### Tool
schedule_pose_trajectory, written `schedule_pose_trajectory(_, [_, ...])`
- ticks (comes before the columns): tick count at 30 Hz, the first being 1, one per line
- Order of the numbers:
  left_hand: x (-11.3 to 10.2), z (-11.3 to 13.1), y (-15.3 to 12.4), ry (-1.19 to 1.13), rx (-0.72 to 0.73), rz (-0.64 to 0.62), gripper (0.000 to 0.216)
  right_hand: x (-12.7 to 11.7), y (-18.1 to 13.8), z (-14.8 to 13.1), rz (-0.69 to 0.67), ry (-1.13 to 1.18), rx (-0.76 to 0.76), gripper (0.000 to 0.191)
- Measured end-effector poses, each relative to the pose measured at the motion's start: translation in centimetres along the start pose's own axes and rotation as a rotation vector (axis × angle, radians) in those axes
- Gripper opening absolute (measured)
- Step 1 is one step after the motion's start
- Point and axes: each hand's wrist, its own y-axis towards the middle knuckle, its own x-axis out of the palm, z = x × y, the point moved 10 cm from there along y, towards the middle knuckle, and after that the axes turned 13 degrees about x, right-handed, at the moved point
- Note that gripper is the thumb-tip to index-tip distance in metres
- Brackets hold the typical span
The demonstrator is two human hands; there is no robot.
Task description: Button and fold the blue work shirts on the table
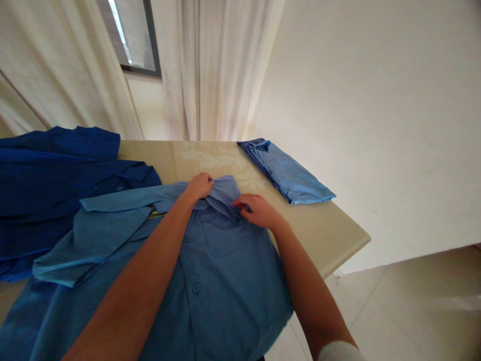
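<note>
Forearms [139, 283] over blue shirt [229, 281], left hand [200, 186] pinching its fold [226, 188], right hand [259, 209] pinching alongside, cream table [311, 235] beneath

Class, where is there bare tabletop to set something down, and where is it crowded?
Bare cream tabletop borders the folded blue cloth: the right corner in front, and a back strip towards the dark-blue cloth pile. Crowded: the left, and the blue buttoned shirt under the left hand and right hand.

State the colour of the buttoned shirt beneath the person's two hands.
The shirt is a plain, muted medium blue, seen best in the head view.
</note>
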Motion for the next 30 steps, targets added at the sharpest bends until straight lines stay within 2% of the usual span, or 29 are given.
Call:
schedule_pose_trajectory(3, [-0.1, 0.1, -0.1, 0.002, 0.002, -0.054, 0.036, -0.5, -0.3, -0.5, -0.001, 0.141, -0.037, 0.03])
schedule_pose_trajectory(7, [-0.3, 0.1, -0.7, 0.038, 0.013, -0.141, 0.046, 0.0, -0.8, -1.5, -0.053, 0.051, -0.106, 0.054])
schedule_pose_trajectory(10, [-0.1, 0.2, -1.3, 0.001, 0.016, -0.242, 0.054, 0.7, -0.6, -0.1, -0.095, -0.066, -0.012, 0.067])
schedule_pose_trajectory(13, [0.2, 0.9, -1.5, -0.027, 0.082, -0.307, 0.063, 0.9, -0.5, 1.3, -0.11, -0.13, 0.065, 0.065])
schedule_pose_trajectory(19, [-0.6, 0.8, -0.7, 0.044, 0.095, -0.162, 0.053, 0.8, -0.6, 2.8, -0.101, -0.177, 0.121, 0.079])
schedule_pose_trajectory(21, [-0.3, 0.8, -0.6, 0.068, 0.117, -0.152, 0.052, 0.4, -0.5, 3.2, -0.061, -0.173, 0.118, 0.073])
schedule_pose_trajectory(25, [-0.9, 0.5, -0.6, 0.128, 0.125, -0.038, 0.042, 0.0, -0.4, 4.2, -0.02, -0.105, 0.122, 0.053])
schedule_pose_trajectory(30, [-0.7, 0.6, -0.5, 0.113, 0.138, 0.002, 0.034, -0.2, -0.6, 5.5, -0.018, -0.072, 0.225, 0.063])
